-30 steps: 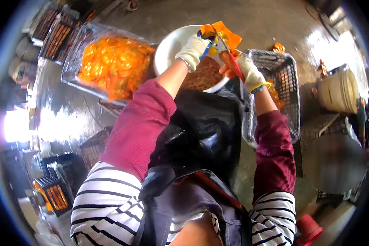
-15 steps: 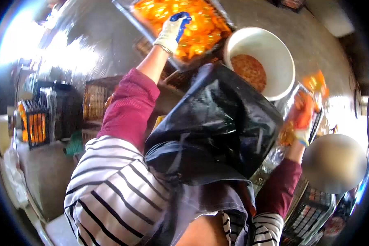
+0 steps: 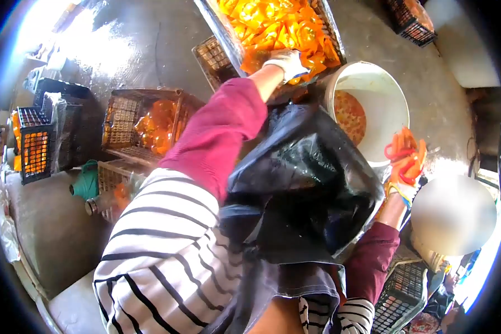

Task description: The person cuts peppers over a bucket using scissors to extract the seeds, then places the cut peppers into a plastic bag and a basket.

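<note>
My left hand (image 3: pixel 288 62), in a white glove with blue coating, reaches down into cut orange peppers (image 3: pixel 278 28) at the near end of a lined crate (image 3: pixel 217 28). Its fingers are mostly hidden under the back of the hand, so their grip does not show. To the right of a white bucket (image 3: pixel 398 103), my right hand (image 3: pixel 405 170) is raised in an orange-and-white glove. Its fingers look curled, with red and orange shapes at them; glove and held thing are hard to tell apart. Inside the bucket is an orange-brown mass (image 3: pixel 349 118).
A black apron (image 3: pixel 300 172) covers my lap, close to the bucket. On the left, a mesh crate (image 3: pixel 119 119) holds orange pieces beside a green object (image 3: pixel 86 181). Black crates stand at lower right (image 3: pixel 401 292) and upper right (image 3: pixel 414 25).
My view has shifted, placing most surroundings differently in the frame. The left hand has gone from above the middle of the peppers to their near edge. The right hand now appears closer to the bucket.
</note>
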Demonstrator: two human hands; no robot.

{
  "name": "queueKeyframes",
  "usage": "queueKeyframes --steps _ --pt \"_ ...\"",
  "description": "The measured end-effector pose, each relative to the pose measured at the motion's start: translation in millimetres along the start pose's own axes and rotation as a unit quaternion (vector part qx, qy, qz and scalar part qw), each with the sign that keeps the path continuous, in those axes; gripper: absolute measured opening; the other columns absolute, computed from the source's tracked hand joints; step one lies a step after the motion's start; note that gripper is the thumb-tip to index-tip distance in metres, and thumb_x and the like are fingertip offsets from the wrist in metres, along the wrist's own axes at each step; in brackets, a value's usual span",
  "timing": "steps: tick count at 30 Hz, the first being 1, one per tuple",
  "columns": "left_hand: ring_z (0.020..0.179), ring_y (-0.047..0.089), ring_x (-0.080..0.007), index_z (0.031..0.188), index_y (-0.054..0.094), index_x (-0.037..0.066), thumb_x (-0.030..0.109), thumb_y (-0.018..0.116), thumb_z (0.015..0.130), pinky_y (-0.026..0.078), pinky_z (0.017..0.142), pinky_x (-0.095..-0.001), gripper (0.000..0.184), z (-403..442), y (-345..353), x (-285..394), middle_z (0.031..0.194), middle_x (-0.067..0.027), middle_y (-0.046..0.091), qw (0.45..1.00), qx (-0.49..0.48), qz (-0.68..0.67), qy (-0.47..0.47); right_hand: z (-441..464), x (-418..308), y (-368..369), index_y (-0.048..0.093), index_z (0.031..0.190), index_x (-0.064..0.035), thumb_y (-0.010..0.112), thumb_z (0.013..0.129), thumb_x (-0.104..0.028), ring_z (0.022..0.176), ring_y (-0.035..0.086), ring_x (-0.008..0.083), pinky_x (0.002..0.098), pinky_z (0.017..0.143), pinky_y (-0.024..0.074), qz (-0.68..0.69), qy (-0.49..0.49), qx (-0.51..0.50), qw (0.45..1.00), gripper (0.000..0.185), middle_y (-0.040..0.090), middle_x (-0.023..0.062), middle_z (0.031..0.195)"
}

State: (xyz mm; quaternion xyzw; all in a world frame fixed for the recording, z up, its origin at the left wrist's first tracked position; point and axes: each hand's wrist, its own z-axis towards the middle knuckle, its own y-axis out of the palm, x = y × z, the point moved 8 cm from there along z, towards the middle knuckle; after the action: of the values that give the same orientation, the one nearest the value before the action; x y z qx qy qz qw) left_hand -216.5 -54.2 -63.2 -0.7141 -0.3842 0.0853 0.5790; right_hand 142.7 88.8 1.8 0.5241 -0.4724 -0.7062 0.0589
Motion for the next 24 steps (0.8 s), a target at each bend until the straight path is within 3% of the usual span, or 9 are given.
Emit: queueKeyframes --steps 5,8,11,13,16,18,19,21,24 --pt "0.100 0.062 -0.0325 0.112 0.062 0.004 0.041 0.056 0.083 0.049 0.086 -0.0411 0.048 54.5 38.0 2.1 0.113 -0.0184 0.063 0.988 -0.113 0.100 0.021 25.0 38.8 4.9 0.053 0.113 0.0019 0.054 0.092 -0.032 0.098 0.059 0.0316 0.0405 0.070 0.0498 -0.116 0.018 0.250 0.961 0.041 0.061 0.0153 0.102" --pt "0.109 0.057 -0.0330 0.121 0.053 0.004 0.035 0.056 0.081 0.045 0.092 -0.0396 0.051 30.0 16.3 11.3 0.120 -0.0202 0.057 0.979 -0.150 0.117 0.072 25.2 71.8 -59.3 0.047 0.124 0.0025 0.049 0.094 -0.036 0.110 0.056 0.0355 0.0439 0.094 0.0460 -0.100 0.083 0.233 0.964 0.049 0.052 0.0198 0.126" --pt "0.112 0.056 -0.0266 0.120 0.055 0.006 0.040 0.064 0.078 0.045 0.092 -0.0396 0.054 38.2 11.8 -32.8 0.124 -0.0123 0.058 0.957 -0.100 -0.270 -0.047 16.6 66.5 -27.0 0.046 0.128 -0.0018 0.049 0.094 -0.038 0.113 0.053 0.0382 0.0463 0.096 0.0445 -0.125 0.068 0.137 0.980 0.050 0.045 0.0203 0.133" --pt "0.114 0.054 -0.0266 0.122 0.054 0.009 0.032 0.064 0.082 0.045 0.094 -0.0415 0.048 40.8 25.0 -65.2 0.125 -0.0107 0.057 0.733 -0.058 -0.660 -0.152 11.8 63.0 -16.4 0.046 0.130 -0.0036 0.048 0.094 -0.038 0.115 0.051 0.0400 0.0469 0.097 0.0435 -0.172 0.082 0.170 0.967 0.050 0.041 0.0204 0.136" --pt "0.119 0.049 -0.0298 0.130 0.046 0.005 0.016 0.058 0.088 0.039 0.104 -0.0433 0.045 20.7 -16.0 -33.2 0.129 -0.0111 0.053 0.344 -0.100 -0.932 0.051 15.9 70.9 -30.3 0.045 0.131 -0.0042 0.045 0.095 -0.038 0.114 0.053 0.0386 0.0436 0.093 0.0468 -0.146 0.088 0.120 0.978 0.050 0.046 0.0202 0.133" --pt "0.122 0.047 -0.0305 0.131 0.044 0.002 0.016 0.061 0.085 0.037 0.106 -0.0412 0.051 4.8 -25.2 -16.7 0.133 -0.0112 0.051 0.290 -0.113 -0.949 0.047 16.4 74.0 -37.4 0.044 0.131 -0.0037 0.045 0.095 -0.038 0.110 0.056 0.0368 0.0403 0.083 0.0511 -0.107 0.081 0.094 0.986 0.050 0.051 0.0196 0.127" --pt "0.123 0.047 -0.0293 0.132 0.043 0.002 0.014 0.064 0.082 0.037 0.106 -0.0382 0.055 38.0 -14.9 -39.7 0.134 -0.0114 0.050 0.528 0.016 -0.837 0.143 15.7 73.8 -33.1 0.044 0.131 -0.0032 0.045 0.095 -0.038 0.107 0.058 0.0355 0.0382 0.076 0.0535 -0.096 0.072 0.088 0.989 0.050 0.055 0.0193 0.122" --pt "0.121 0.049 -0.0250 0.129 0.046 0.002 0.008 0.065 0.080 0.037 0.106 -0.0316 0.053 17.3 -33.0 -3.4 0.131 -0.0100 0.052 0.771 0.119 -0.592 0.202 19.4 83.5 -35.5 0.045 0.129 -0.0021 0.039 0.096 -0.041 0.097 0.062 0.0303 0.0359 0.064 0.0514 -0.114 0.102 0.094 0.984 0.051 0.050 0.0169 0.130" --pt "0.104 0.057 -0.0211 0.120 0.054 0.000 0.009 0.063 0.082 0.045 0.092 -0.0282 0.040 -1.8 -24.6 81.5 0.115 -0.0103 0.060 0.691 -0.027 -0.712 0.119 22.2 83.2 -26.1 0.049 0.122 -0.0022 0.046 0.096 -0.031 0.094 0.063 0.0287 0.0364 0.073 0.0528 -0.152 0.059 0.156 0.974 0.039 0.058 0.0144 0.116"
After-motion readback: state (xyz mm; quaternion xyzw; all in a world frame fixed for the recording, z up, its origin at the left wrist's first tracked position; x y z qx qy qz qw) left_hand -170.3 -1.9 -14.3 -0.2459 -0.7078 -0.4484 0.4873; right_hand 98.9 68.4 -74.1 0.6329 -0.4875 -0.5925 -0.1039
